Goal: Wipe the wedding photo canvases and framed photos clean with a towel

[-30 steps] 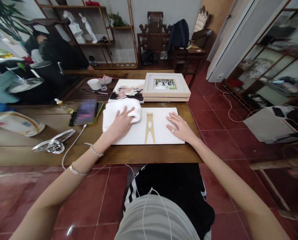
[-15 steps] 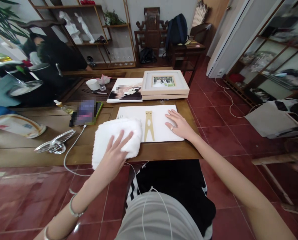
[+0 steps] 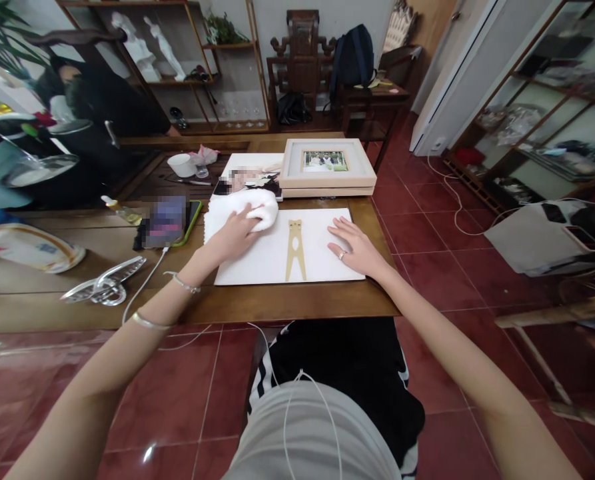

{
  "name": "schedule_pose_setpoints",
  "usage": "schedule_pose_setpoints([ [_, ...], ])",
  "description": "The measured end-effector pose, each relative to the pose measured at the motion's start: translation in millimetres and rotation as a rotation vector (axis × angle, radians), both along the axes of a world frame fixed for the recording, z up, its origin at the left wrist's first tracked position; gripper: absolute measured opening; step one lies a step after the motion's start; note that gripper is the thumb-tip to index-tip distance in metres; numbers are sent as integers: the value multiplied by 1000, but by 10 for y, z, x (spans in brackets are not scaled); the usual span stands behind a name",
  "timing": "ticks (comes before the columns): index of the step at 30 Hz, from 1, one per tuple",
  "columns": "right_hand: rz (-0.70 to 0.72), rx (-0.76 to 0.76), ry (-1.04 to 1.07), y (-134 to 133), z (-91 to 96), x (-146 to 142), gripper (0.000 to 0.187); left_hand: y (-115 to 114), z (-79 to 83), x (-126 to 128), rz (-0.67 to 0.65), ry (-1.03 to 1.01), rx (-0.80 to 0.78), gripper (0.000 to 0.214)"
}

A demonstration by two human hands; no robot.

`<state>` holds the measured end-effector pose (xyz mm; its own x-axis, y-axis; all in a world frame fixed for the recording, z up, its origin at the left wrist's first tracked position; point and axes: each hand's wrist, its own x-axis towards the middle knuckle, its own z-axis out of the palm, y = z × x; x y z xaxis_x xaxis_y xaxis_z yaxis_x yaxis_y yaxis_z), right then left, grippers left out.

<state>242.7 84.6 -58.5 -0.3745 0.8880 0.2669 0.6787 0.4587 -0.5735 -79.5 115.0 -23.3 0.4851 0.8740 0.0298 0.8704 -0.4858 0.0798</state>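
Observation:
My left hand (image 3: 236, 235) is on a white towel (image 3: 257, 207), its fingers pressed into the bunched cloth. The towel covers the upper left part of a white rectangular panel (image 3: 327, 260) on the wooden table. My right hand (image 3: 356, 250) lies flat on the panel's right side, fingers spread, with a ring on one finger. Between the hands, a tan shape (image 3: 296, 250) with a bear-like head and two long legs shows on the panel; I cannot tell if it is printed or a separate piece.
Behind the panel sit stacked pale wooden frames (image 3: 328, 180) and a photo print (image 3: 254, 175). To the left are a phone (image 3: 166, 221) with a cable, a dropper bottle (image 3: 121, 210), a shiny metal ornament (image 3: 104, 283) and a white cup (image 3: 181, 165). The table edge (image 3: 297, 303) is close in front.
My left hand has moved the towel forward, away from me, bunching it and uncovering the panel's lower left part. My right hand has stayed in place on the panel.

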Motion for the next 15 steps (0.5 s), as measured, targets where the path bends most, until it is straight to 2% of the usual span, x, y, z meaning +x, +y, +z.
schedule_pose_setpoints([
  [4, 0, -1, 0, 7, -7, 0, 49, 111, 57, -32, 29, -61, 21, 39],
  [7, -7, -1, -12, 7, -6, -6, 49, -35, 129, -12, 42, -18, -14, 36],
  [11, -2, -10, -11, 2, 2, -12, 50, -516, 182, 97, -16, 53, -73, 35],
  [15, 0, -6, -1, 5, -7, -11, 50, -1114, 132, 219, -146, 74, -53, 31],
])
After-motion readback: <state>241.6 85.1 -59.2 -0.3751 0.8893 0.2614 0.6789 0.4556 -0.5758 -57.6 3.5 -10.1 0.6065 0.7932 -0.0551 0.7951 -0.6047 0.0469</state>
